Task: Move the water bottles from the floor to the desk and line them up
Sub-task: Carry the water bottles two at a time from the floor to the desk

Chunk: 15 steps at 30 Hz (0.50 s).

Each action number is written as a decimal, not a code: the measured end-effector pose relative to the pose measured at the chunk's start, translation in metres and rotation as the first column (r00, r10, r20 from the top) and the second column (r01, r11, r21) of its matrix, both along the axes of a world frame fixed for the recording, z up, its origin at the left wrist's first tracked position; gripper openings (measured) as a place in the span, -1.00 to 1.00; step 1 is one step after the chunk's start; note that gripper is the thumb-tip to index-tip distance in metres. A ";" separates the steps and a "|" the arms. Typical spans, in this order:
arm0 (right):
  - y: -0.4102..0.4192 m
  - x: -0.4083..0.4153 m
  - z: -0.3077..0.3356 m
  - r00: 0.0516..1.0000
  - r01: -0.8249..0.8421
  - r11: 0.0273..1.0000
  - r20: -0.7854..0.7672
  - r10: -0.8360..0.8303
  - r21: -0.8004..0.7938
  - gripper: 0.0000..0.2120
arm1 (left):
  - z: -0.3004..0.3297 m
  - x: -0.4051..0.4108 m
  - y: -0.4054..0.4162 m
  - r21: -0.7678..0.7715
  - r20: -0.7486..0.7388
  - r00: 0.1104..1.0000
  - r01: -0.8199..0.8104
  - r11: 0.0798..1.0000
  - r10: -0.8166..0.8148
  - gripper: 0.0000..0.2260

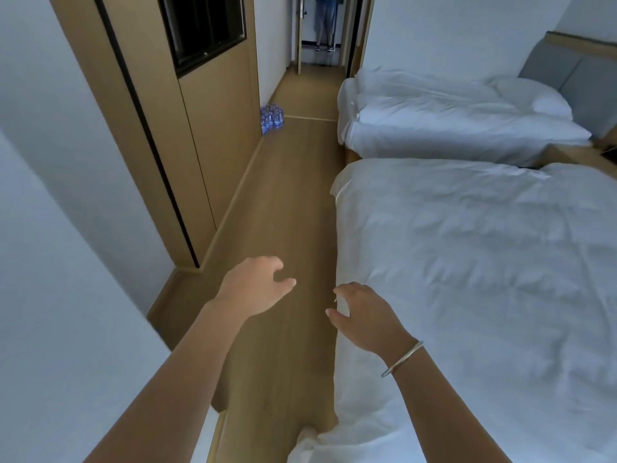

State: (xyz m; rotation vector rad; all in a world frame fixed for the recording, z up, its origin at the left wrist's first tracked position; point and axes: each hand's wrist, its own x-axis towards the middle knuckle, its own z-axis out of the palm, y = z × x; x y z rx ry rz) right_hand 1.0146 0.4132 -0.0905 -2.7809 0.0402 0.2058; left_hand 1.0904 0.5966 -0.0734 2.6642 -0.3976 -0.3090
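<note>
1. Your left hand (255,287) is out in front of you over the wood floor (293,202), fingers loosely curled and apart, with nothing in its grip.
2. Your right hand (362,315) is beside it, just at the edge of the near bed (467,279), fingers spread and bent. Its grip is empty too. A metal bangle (402,359) sits on that wrist.
3. Both hands are bare of any bottle, so you carry nothing toward the surface at this moment.
4. The near bed, covered in a white duvet, fills your right side. The white wall (60,195) is close on your left.
5. Further along on the left is a wood wall panel (213,128) with a dark inset (203,25) high up.
6. The pack of water bottles (272,118) stands on the floor against the foot of that panel, well apart from your hands. It looks like a wrapped bundle of blue-labelled bottles; the count is too small to tell.
7. The far bed (450,121) lies across the aisle from the pack.
8. Beyond, a person's legs (325,25) show in the doorway at the end of the corridor.
9. The desk is not in view, so I cannot tell whether any bottles are lined up there.
10. My judgement: the visible pack is still to be fetched, so you need to walk to it, lift it or its bottles, bring them to the surface and set them in a row.
</note>
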 end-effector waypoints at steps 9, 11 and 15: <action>-0.082 0.187 0.024 1.000 -0.006 1.000 0.009 0.006 -0.029 -0.55 | 0.009 0.175 -0.064 -0.003 -0.046 0.997 -0.062 0.998 0.062 -0.53; -0.090 0.219 0.021 1.000 -0.010 0.999 0.000 0.010 -0.031 -0.55 | 0.005 0.208 -0.070 -0.009 -0.058 0.995 -0.082 0.997 0.081 -0.54; -0.102 0.286 0.010 1.000 -0.022 1.000 -0.019 0.021 -0.019 -0.54 | -0.006 0.275 -0.080 -0.038 -0.077 0.990 -0.118 0.992 0.115 -0.55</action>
